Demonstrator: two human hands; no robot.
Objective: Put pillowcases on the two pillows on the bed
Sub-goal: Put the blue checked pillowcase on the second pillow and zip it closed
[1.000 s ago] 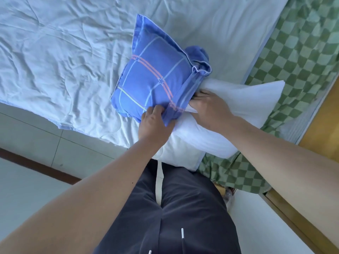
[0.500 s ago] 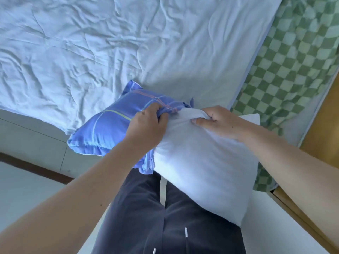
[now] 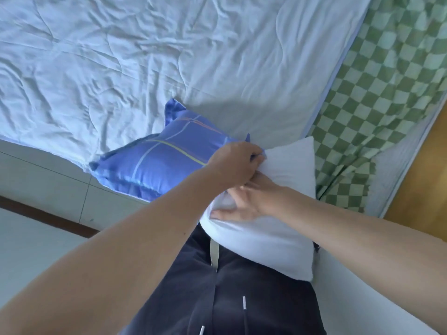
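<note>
The white pillow (image 3: 273,228) sits half inside the blue plaid pillowcase (image 3: 154,163), held at the near edge of the bed and pressed against your dark trousers (image 3: 217,298). The covered end points to your left, out over the bed's edge; the bare white end points right and toward you. Your left hand (image 3: 233,163) is clenched on the open rim of the pillowcase, bunching the blue cloth where it meets the white. Your right hand (image 3: 249,201) lies just below it with fingers spread flat on the bare pillow, pressing rather than gripping, and the two hands touch or nearly touch. Behind the pillow, a wrinkled pale blue quilt (image 3: 145,56) covers the bed. To your right, a green checked sheet (image 3: 387,93) shows beside the quilt, with a wooden bed frame (image 3: 425,165) at its far side. Pale floor tiles (image 3: 43,180) lie to your left.
</note>
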